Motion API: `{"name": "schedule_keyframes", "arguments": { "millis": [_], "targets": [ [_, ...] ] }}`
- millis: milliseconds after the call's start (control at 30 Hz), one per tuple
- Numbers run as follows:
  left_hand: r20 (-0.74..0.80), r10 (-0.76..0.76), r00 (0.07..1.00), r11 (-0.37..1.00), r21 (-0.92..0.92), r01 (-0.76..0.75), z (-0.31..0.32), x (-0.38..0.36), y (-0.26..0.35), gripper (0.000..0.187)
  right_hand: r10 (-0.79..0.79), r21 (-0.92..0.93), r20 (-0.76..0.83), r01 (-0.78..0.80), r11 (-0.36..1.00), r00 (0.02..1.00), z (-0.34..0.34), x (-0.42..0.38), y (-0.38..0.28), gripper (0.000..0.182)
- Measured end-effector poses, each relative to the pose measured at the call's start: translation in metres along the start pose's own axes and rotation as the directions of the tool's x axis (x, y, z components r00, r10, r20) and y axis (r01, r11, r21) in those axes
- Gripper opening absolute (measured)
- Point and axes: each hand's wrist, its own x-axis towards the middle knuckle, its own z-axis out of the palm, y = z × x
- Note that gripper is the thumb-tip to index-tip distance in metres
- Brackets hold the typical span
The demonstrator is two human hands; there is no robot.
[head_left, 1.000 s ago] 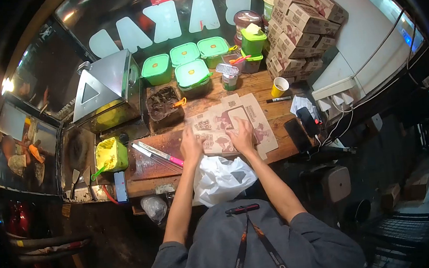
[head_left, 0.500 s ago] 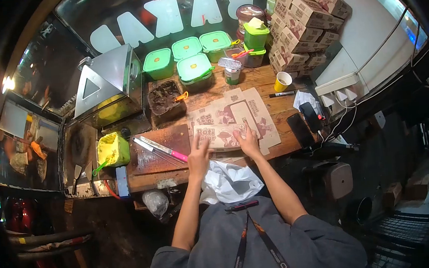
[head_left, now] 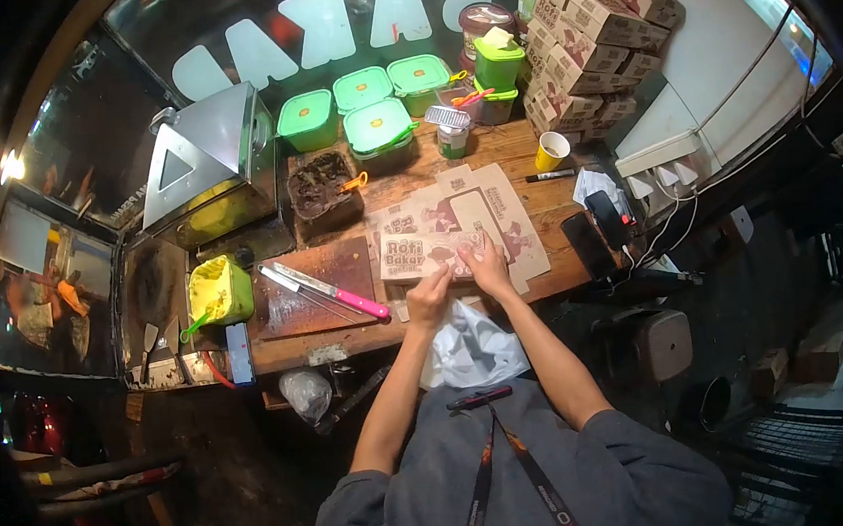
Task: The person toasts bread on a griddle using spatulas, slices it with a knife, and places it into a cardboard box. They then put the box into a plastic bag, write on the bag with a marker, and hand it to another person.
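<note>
A printed cardboard box (head_left: 411, 254), folded shut, lies tilted over flat unfolded box sheets (head_left: 521, 219) on the wooden worktop. My right hand (head_left: 487, 266) grips its right end, thumb on the top face. At the front edge of the box is my left hand (head_left: 431, 298), its fingers drawn together on that edge; their tips are partly hidden. A white plastic bag (head_left: 474, 345) hangs below my hands, between the worktop and my body. Left of the box, a pink-handled knife (head_left: 356, 302) rests across a brown cutting board (head_left: 310, 271).
Green-lidded tubs (head_left: 380, 126) stand at the back, beside a dark filling container (head_left: 323, 187). At left are a metal press (head_left: 205, 166) and a tub of yellow spread (head_left: 218, 292). Stacked boxes (head_left: 602, 45), a yellow cup (head_left: 553, 151) and a phone (head_left: 589, 249) are at right.
My left hand has moved right and closed from spread fingers onto the front edge of the box. My right hand stays on the right end. The view has shifted slightly.
</note>
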Motion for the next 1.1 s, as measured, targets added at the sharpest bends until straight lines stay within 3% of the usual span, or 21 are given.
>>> {"name": "schedule_keyframes", "arguments": {
  "millis": [133,167,233,267,333,400,467,567,600,667,767,800,867,900,933,967,1000,1100],
  "targets": [
    [-0.022,-0.050,0.998,0.998,-0.037,0.050,-0.014,0.005,0.003,0.022,0.000,0.001,0.014,0.000,1.000,1.000,-0.003,0.002,-0.001,0.082],
    [-0.098,-0.120,0.988,0.993,-0.035,0.117,-0.029,0.003,0.001,0.021,0.000,0.001,0.014,0.000,1.000,1.000,-0.004,0.002,-0.003,0.082],
    [-0.459,-0.308,0.834,0.931,0.035,0.363,-0.052,0.017,-0.002,0.016,-0.029,-0.026,-0.022,0.028,0.999,0.999,-0.006,0.003,-0.006,0.079],
    [-0.334,-0.487,0.807,0.867,-0.076,0.492,-0.057,0.013,-0.011,0.018,-0.037,-0.041,-0.035,0.036,0.999,0.999,-0.005,0.000,-0.005,0.077],
    [-0.029,-0.759,0.650,0.639,-0.224,0.736,-0.057,-0.001,-0.030,0.025,0.005,0.131,0.021,-0.007,0.991,1.000,-0.005,0.003,-0.005,0.070],
    [0.075,-0.797,0.600,0.573,-0.221,0.789,-0.048,-0.009,-0.041,0.031,0.016,0.358,0.079,-0.043,0.933,0.997,-0.007,0.008,-0.006,0.062],
    [0.118,-0.807,0.578,0.540,-0.247,0.805,-0.045,-0.008,-0.042,0.034,0.005,0.622,0.129,-0.085,0.778,0.992,-0.009,0.012,-0.009,0.053],
    [0.102,-0.773,0.627,0.578,-0.295,0.761,-0.040,-0.013,-0.041,0.033,0.140,0.639,0.448,-0.425,0.641,0.883,-0.027,0.026,-0.011,0.043],
    [0.113,-0.776,0.620,0.573,-0.285,0.769,-0.037,-0.015,-0.039,0.033,0.146,0.630,0.479,-0.455,0.630,0.866,-0.035,0.025,-0.014,0.030],
    [0.133,-0.783,0.608,0.563,-0.263,0.783,-0.038,-0.012,-0.030,0.032,0.089,0.694,0.518,-0.479,0.537,0.850,-0.041,0.024,-0.005,0.029],
    [0.172,-0.724,0.668,0.587,-0.354,0.728,-0.047,0.003,-0.003,0.030,0.051,0.752,0.538,-0.507,0.421,0.841,-0.073,0.008,0.002,0.029],
    [0.225,-0.695,0.683,0.533,-0.476,0.700,-0.053,0.009,0.004,0.029,0.047,0.763,0.543,-0.516,0.388,0.838,-0.086,0.000,0.007,0.030],
    [0.298,-0.559,0.774,0.714,-0.302,0.632,-0.088,0.033,0.035,0.034,-0.235,0.824,0.545,-0.463,0.326,0.805,-0.112,-0.007,0.053,0.027],
    [0.344,-0.485,0.804,0.792,-0.215,0.571,-0.105,0.046,0.048,0.036,0.040,0.835,0.461,-0.449,0.319,0.886,-0.134,-0.041,0.012,0.028],
    [0.475,-0.460,0.750,0.814,-0.112,0.570,-0.120,0.057,0.054,0.036,-0.024,0.852,0.487,-0.469,0.234,0.873,-0.144,-0.049,0.044,0.034],
    [0.596,-0.437,0.673,0.835,-0.010,0.550,-0.134,0.065,0.059,0.035,-0.288,0.826,0.546,-0.564,0.024,0.787,-0.155,-0.055,0.086,0.039],
    [0.705,-0.415,0.576,0.855,0.085,0.512,-0.143,0.073,0.063,0.035,-0.201,0.850,0.524,-0.524,0.061,0.827,-0.166,-0.076,0.092,0.043],
    [0.670,-0.446,0.593,0.848,0.103,0.521,-0.141,0.093,0.082,0.028,0.010,0.877,0.462,-0.458,0.143,0.887,-0.197,-0.122,0.105,0.034]
  ]
}}
